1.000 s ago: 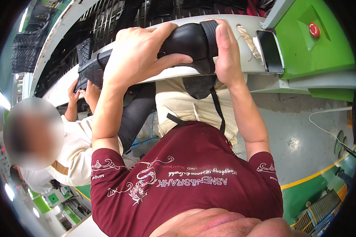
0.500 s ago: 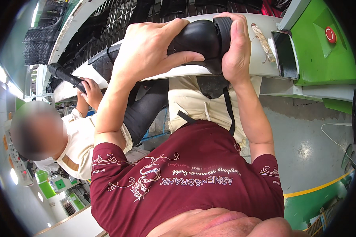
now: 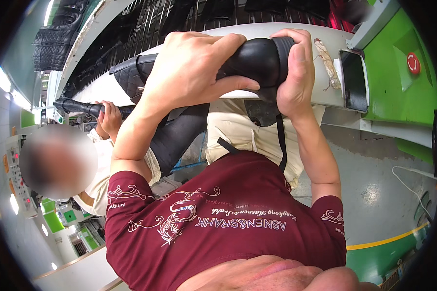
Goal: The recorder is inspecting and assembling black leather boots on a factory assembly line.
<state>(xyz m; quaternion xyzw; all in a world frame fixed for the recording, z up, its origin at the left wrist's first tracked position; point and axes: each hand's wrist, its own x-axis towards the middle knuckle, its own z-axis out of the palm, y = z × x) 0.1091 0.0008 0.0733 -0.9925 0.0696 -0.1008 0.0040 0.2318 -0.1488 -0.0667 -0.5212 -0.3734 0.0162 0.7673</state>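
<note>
A black boot with a quilted shaft lies on its side over the white ledge, shaft to the left, ridged heel to the right. My left hand wraps over its middle, thumb stretched along the near side. At the right end, my right hand clasps the heel, its fingers curled over the far side. Both palms hide part of the boot.
Behind the white ledge runs a rack of metal bars with dark items. To the right are a wrapped stick-like thing, a dark flat-screened device and a green machine panel with a red button. A co-worker's hand holds another black boot at left.
My grip on the boot stays the same; the whole view has shifted slightly. At left, the co-worker's boot has swung from a slant to nearly level.
</note>
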